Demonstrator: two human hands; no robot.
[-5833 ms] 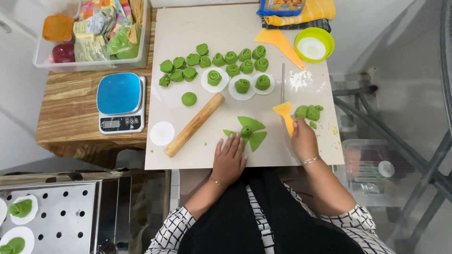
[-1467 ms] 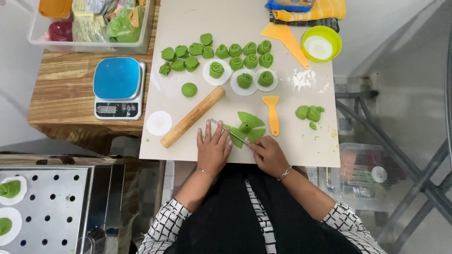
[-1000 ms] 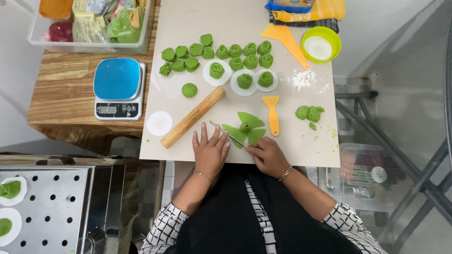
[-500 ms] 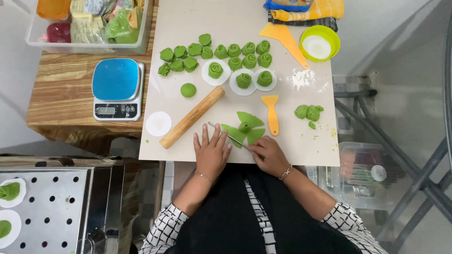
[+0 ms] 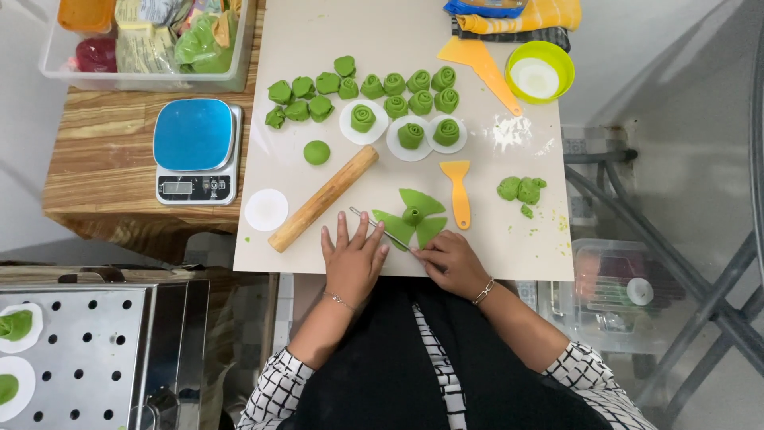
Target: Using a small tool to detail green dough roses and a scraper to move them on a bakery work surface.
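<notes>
On beige mat (image 5: pixel 302 36) | left hand (image 5: pixel 352 259) flat, released | right hand (image 5: pixel 448 259) pinching thin metal rod (image 5: pixel 380 229) beside soft green dough petals (image 5: pixel 415 216)

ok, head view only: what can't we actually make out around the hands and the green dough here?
- Thin rod: its lower end is hidden under the right hand, so the grip on it can't be judged.
- Fanned dough: its near edge is covered by that hand.
- Left hand: lies flat, palm side unseen.
- Scale: display too small to read.
- Steamer tray: cut off by the left and bottom edges.
</notes>
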